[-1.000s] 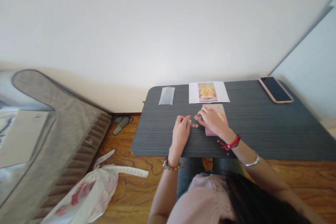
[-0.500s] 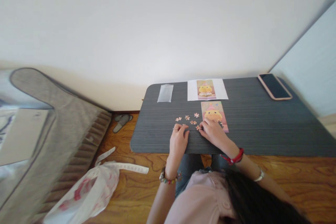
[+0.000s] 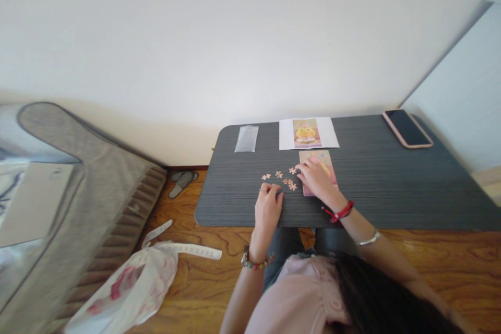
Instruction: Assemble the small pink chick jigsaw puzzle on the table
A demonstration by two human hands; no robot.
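My left hand (image 3: 269, 207) rests near the table's front edge, thumb apart from its bent fingers. Its fingertips partly cover a small piece at the edge of the loose jigsaw puzzle pieces (image 3: 279, 174). My right hand (image 3: 316, 178) lies across a nearly whole jigsaw puzzle (image 3: 325, 157) showing a yellow figure on pink, hiding much of it. The right fingertips are closed together at a loose puzzle piece (image 3: 293, 170) left of the puzzle. Two more loose pieces lie close together below it, between the hands.
Behind the puzzle lies a creased sheet (image 3: 329, 133) printed with the same picture. A clear plastic sleeve (image 3: 246, 139) is at the table's (image 3: 223, 182) back left, a phone (image 3: 407, 128) at its back right. A plastic bag (image 3: 144, 282) and slippers (image 3: 183, 182) are on the floor.
My right hand has moved up and slightly left, from a lower loose piece to one higher up. That lower piece now lies uncovered, slightly higher. My left hand stays almost in place.
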